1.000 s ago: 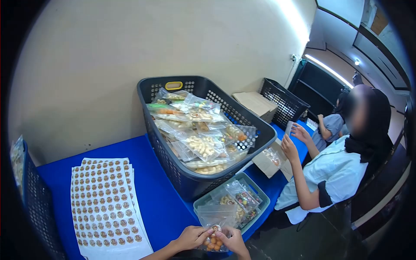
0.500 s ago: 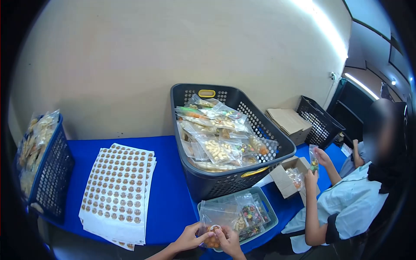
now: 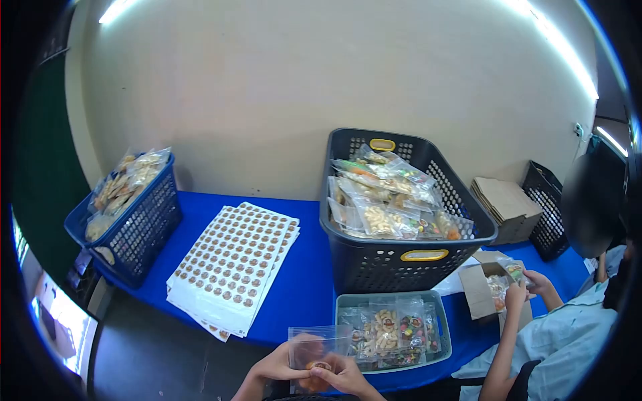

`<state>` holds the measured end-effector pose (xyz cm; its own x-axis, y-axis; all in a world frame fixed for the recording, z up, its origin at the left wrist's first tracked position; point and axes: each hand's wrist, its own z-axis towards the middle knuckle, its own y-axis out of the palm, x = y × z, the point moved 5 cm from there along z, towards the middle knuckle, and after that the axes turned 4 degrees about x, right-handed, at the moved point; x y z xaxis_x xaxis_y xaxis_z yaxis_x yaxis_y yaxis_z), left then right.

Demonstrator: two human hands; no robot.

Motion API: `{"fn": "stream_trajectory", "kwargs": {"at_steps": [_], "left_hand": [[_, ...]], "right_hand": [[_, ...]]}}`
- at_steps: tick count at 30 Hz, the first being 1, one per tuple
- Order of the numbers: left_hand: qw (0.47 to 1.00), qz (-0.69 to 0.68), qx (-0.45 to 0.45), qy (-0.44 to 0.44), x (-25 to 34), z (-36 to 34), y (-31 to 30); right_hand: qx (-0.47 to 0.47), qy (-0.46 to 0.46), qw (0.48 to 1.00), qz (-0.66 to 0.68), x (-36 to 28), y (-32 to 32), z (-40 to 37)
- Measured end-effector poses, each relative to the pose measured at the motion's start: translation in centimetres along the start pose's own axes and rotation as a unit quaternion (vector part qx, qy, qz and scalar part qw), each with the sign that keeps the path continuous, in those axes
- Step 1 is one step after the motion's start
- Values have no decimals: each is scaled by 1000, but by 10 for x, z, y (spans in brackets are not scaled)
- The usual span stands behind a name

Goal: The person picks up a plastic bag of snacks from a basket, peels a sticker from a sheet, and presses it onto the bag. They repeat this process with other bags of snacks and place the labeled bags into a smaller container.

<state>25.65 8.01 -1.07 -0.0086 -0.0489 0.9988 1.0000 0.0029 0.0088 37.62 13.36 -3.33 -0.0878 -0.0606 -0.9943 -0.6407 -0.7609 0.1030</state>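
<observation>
A clear zip bag (image 3: 319, 339) with orange-brown snacks at its bottom is held upright at the bottom centre. My left hand (image 3: 279, 363) grips its left side, the fingers partly behind the plastic. My right hand (image 3: 344, 375) pinches the lower right part, thumb by a small round sticker (image 3: 319, 366) on the bag. Just right of my hands, a grey-green tray (image 3: 443, 327) holds several filled bags. Sheets of round brown stickers (image 3: 227, 260) lie on the blue table (image 3: 284, 311) to the left.
Behind the tray stands a large dark basket (image 3: 401, 264) of filled bags. A blue basket (image 3: 144, 244) of bags is at the left. At the right, a person (image 3: 562, 341) holds a small bag over an open carton (image 3: 478, 297), near stacked cardboard (image 3: 508, 204) and a black basket (image 3: 548, 214).
The view has swung left, so table items appear farther right. My hands and the held bag are now left of the tray, not over its edge. The person's bag is lower, by the carton.
</observation>
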Motion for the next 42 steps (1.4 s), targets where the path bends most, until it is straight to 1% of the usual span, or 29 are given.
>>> {"fn": "stream_trajectory", "kwargs": {"at_steps": [1,3,4,5,7,8,9,11,12,13,15,17,19,20,21,23,25,27,28,30,31,32,33,35,37,38,40,41,42], "left_hand": [[1000,2,11,0,2,-6,2],[975,-211,-70,7,9,-18,15],[958,-255,-104,78,15,-19,11],[959,-255,-93,80,19,-23,11],[985,-142,95,24,17,-31,0],[960,-141,241,17,16,-34,-6],[956,-145,253,18,15,-36,-5],[934,-154,319,45,13,-42,-17],[928,-159,332,54,12,-45,-20],[925,-157,340,56,13,-49,-24],[925,-136,348,68,19,-58,-34],[920,-123,361,88,18,-66,-46],[909,-109,383,119,20,-78,-63],[912,-92,382,114,20,-85,-73],[913,-90,383,113,22,-90,-83],[926,-36,364,94,26,-100,-96],[927,-84,356,78,23,-109,-114],[939,-30,324,111,22,-114,-134],[939,-37,324,109,20,-119,-147],[961,-12,272,42,15,-125,-169],[961,-20,274,41,18,-129,-181],[969,48,237,55,26,-131,-189],[971,117,199,68,33,-133,-195],[961,155,221,64,39,-140,-211],[929,206,279,129,49,-149,-226],[929,210,277,127,47,-151,-231],[907,191,342,153,43,-160,-247],[908,195,339,152,41,-165,-250],[913,157,355,122,36,-168,-256]], "right_hand": [[-3,-20,999,-29,-1,6,-1],[-9,-60,994,-87,-4,16,-2],[-24,-74,996,-53,-5,22,-3],[-34,-72,995,-52,-13,23,-4],[-85,30,993,-80,-24,26,-6],[-97,53,988,-110,-14,28,-5],[-109,56,986,-113,-4,29,-5],[-118,8,985,-125,5,36,1],[-129,-12,989,-77,3,42,4],[-138,-13,987,-76,2,49,6],[-111,-5,994,-23,-10,62,12],[-148,18,987,-56,3,73,21],[-162,-49,982,-86,2,92,32],[-143,-111,980,-83,-1,103,39],[-143,-110,980,-81,0,116,45],[-56,-143,984,90,-13,134,58],[-34,-131,986,93,-23,155,68],[-87,-146,985,37,-19,176,80],[-85,-138,986,40,-17,184,85],[-60,-129,989,44,-7,198,93],[-35,-128,990,56,-2,204,98],[-5,-163,986,42,-2,210,102],[-7,-160,986,40,-2,217,105],[41,-193,980,-39,-6,226,108],[48,-205,977,-42,-9,235,112],[56,-218,973,-47,-11,239,113],[51,-209,976,-42,-10,244,118],[45,-200,978,-42,-8,248,120],[41,-184,982,-23,-5,251,121]]}}
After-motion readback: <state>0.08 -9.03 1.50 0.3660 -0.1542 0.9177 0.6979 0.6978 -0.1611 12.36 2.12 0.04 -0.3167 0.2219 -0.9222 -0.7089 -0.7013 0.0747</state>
